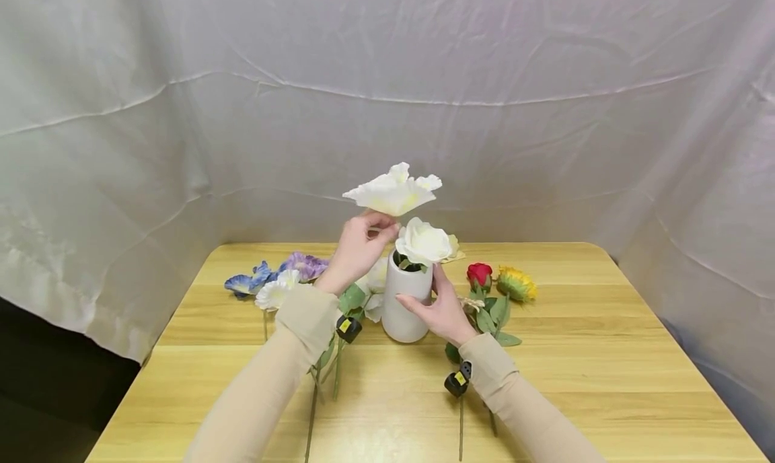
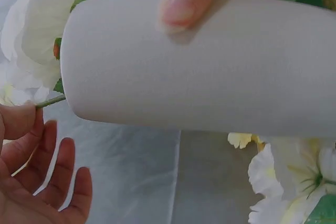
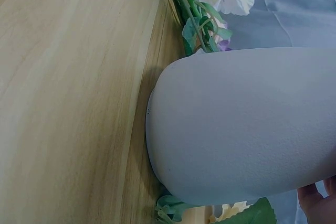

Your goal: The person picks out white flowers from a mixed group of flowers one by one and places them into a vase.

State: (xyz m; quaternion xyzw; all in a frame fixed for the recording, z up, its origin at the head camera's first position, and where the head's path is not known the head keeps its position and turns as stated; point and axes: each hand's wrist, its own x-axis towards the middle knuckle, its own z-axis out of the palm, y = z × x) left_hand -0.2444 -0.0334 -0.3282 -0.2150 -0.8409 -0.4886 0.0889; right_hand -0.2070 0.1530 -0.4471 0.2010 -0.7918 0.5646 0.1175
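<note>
A white vase (image 1: 404, 315) stands upright on the table, with a white rose (image 1: 424, 241) in its mouth. My right hand (image 1: 447, 309) grips the vase's right side, its thumb across the front; in the left wrist view that thumb lies on the vase wall (image 2: 210, 72). Beside the rim, my left hand (image 1: 360, 249) pinches the green stem (image 2: 51, 101) of a broad white flower (image 1: 390, 197) between thumb and forefinger, the other fingers spread. The stem meets the vase's edge; how deep it goes is hidden. The right wrist view shows mostly the vase's lower part (image 3: 241, 124).
Blue (image 1: 249, 281), purple (image 1: 307, 264) and white flowers (image 1: 277, 289) lie on the table (image 1: 569, 382) to the left. On the right are a red rose (image 1: 480, 274) and a yellow sunflower (image 1: 517, 284). Grey cloth (image 1: 484, 147) hangs behind the table.
</note>
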